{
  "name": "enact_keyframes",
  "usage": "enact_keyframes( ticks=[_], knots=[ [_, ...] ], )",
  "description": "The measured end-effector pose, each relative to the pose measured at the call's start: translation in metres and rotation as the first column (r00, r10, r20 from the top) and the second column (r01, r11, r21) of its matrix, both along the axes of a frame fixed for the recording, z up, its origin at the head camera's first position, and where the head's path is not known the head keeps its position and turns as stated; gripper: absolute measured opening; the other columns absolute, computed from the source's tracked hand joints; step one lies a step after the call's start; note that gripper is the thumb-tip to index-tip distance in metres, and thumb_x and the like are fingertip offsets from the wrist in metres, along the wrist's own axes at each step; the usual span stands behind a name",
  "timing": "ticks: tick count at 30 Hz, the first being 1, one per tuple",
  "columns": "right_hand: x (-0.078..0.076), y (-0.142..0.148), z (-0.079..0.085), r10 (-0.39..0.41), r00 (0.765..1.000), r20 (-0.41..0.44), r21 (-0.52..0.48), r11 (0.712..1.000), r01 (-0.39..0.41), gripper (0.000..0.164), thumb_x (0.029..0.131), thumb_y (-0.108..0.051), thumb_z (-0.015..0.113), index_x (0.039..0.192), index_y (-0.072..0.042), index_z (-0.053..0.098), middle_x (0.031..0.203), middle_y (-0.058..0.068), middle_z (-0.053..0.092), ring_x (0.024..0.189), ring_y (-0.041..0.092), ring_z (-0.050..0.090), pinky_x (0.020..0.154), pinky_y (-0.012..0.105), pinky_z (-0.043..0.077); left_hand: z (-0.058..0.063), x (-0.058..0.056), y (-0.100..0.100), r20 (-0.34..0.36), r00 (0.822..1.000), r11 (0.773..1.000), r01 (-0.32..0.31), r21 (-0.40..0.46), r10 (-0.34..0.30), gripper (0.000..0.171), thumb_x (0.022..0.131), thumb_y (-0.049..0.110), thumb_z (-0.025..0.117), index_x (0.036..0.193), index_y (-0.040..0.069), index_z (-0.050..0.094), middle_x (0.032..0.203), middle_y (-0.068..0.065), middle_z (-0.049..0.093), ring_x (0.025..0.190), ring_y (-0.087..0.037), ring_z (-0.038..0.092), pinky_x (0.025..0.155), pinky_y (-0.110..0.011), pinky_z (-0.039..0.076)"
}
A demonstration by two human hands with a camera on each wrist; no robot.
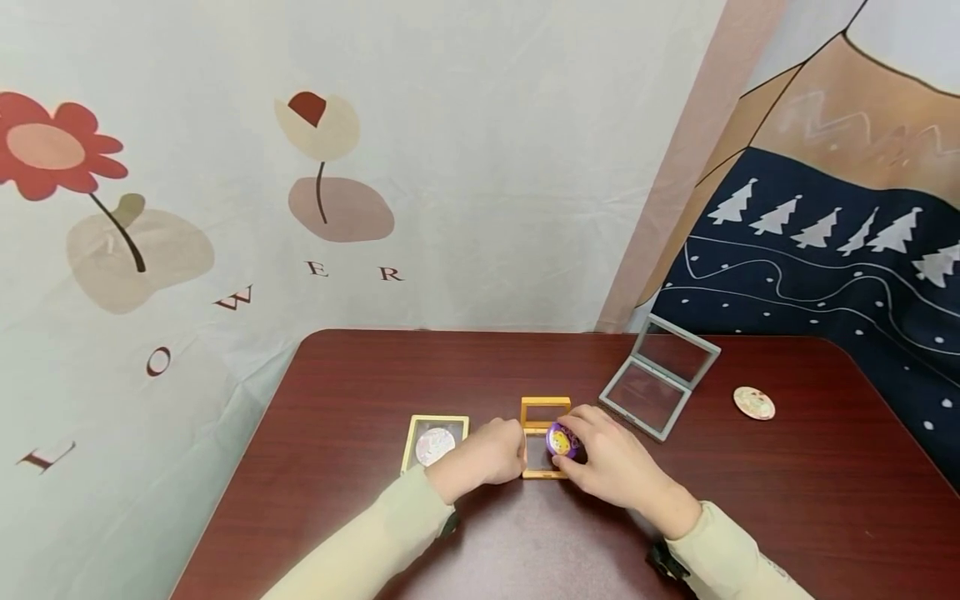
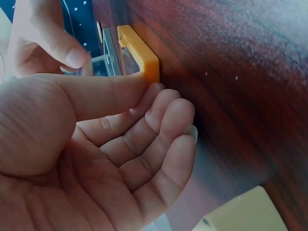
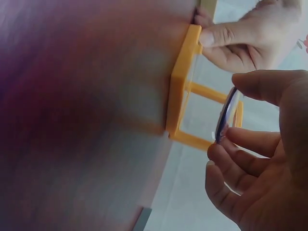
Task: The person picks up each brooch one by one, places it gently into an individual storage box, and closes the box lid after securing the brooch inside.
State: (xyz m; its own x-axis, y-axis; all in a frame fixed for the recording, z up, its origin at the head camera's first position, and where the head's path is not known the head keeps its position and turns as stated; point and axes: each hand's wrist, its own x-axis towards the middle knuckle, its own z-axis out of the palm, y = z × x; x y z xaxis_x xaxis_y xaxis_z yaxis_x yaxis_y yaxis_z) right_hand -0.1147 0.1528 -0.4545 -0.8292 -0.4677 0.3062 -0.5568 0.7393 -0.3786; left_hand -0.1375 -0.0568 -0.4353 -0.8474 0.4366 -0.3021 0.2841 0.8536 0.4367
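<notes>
An orange display frame [image 1: 545, 474] lies unfolded on the table, its hinged half tilted up at the back and clear film in its windows. My left hand [image 1: 491, 452] pinches its left edge, thumb on top and curled fingers at the side, as the left wrist view shows at the orange corner [image 2: 150, 67]. Between thumb and fingertips, my right hand [image 1: 611, 458] holds a round purple badge [image 1: 561, 441] with a yellow picture over the lower window. The right wrist view shows the badge [image 3: 226, 115] edge-on, tilted above the film, with the right hand [image 3: 260, 144] around it.
Left of my left hand lies a yellow frame [image 1: 438, 418] with a pale round badge [image 1: 435, 447] in it. A grey frame [image 1: 660, 437] stands unfolded behind my right hand. Farther right, another round badge [image 1: 753, 403] lies on the brown table [image 1: 825, 500]. A printed cloth [image 1: 480, 167] hangs behind.
</notes>
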Motion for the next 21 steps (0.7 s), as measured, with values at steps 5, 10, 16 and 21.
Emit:
enact_keyframes(
  ticks=[5, 10, 16, 21],
  knots=[
    [0.001, -0.008, -0.006, 0.065, 0.998, -0.021, 0.019, 0.998, -0.064, 0.042, 0.081, -0.019, 0.089, 0.115, -0.001, 0.073, 0.109, 0.002, 0.066, 0.095, 0.014, 0.06, 0.079, 0.033, 0.056, 0.0, 0.002, 0.0, -0.003, 1.0, 1.0, 0.005, -0.002, -0.005, 0.031, 0.089, 0.009, 0.078, 0.063, 0.016, 0.063, 0.061, 0.005, 0.058, 0.059, -0.012, 0.053, 0.058, -0.028, 0.046],
    [-0.001, -0.014, -0.01, 0.095, 0.995, -0.025, 0.069, 0.993, -0.093, 0.042, 0.082, -0.02, 0.088, 0.115, 0.001, 0.072, 0.11, 0.004, 0.068, 0.097, 0.015, 0.061, 0.078, 0.034, 0.056, 0.0, 0.002, 0.0, -0.013, 1.0, 1.0, 0.011, -0.001, -0.011, 0.033, 0.089, 0.01, 0.078, 0.061, 0.016, 0.062, 0.061, 0.005, 0.057, 0.059, -0.011, 0.053, 0.058, -0.028, 0.046],
    [-0.003, -0.017, -0.01, 0.096, 0.995, -0.006, 0.102, 0.99, -0.095, 0.042, 0.082, -0.022, 0.088, 0.114, 0.001, 0.072, 0.109, 0.006, 0.068, 0.098, 0.018, 0.063, 0.079, 0.037, 0.057, 0.001, 0.002, -0.002, -0.007, 1.0, 1.0, 0.016, 0.005, -0.016, 0.034, 0.089, 0.009, 0.077, 0.06, 0.016, 0.061, 0.06, 0.006, 0.057, 0.059, -0.011, 0.053, 0.058, -0.027, 0.045],
    [-0.004, -0.018, -0.009, 0.105, 0.994, -0.015, 0.118, 0.988, -0.103, 0.04, 0.082, -0.023, 0.088, 0.111, 0.001, 0.073, 0.108, 0.006, 0.069, 0.099, 0.02, 0.064, 0.08, 0.038, 0.057, 0.001, 0.0, -0.002, -0.005, 1.0, 1.0, 0.017, 0.005, -0.017, 0.035, 0.09, 0.01, 0.077, 0.059, 0.016, 0.061, 0.06, 0.006, 0.056, 0.058, -0.01, 0.052, 0.057, -0.027, 0.045]
  ],
)
